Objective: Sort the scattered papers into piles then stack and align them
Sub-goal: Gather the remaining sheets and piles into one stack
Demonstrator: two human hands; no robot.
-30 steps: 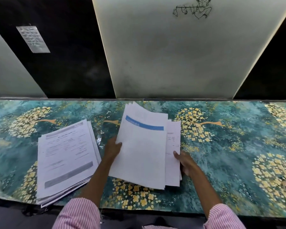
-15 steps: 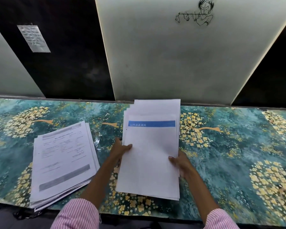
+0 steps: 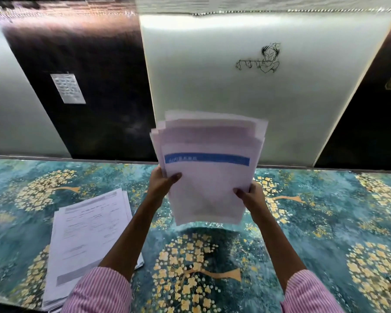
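Observation:
A stack of white papers [image 3: 209, 177] with a blue band across the top sheet stands nearly upright above the table, its upper edges fanned and uneven. My left hand [image 3: 161, 182] grips its left edge with the thumb on the front. On the right edge, my right hand [image 3: 250, 196] holds it the same way. The stack's lower edge hangs just above the patterned table [image 3: 325, 222]. A second pile of printed forms [image 3: 88, 236] lies flat at the left, its sheets slightly offset, partly behind my left forearm.
The teal tabletop with yellow flower patterns runs the full width. Behind it stand dark and pale wall panels, one with a small line drawing [image 3: 261, 61], one with a small notice [image 3: 68, 88]. The table's near edge is at the bottom.
The blue-banded stack was gathered square from a skewed lie on the table, then lifted upright off the surface in both hands. The left pile has stayed put.

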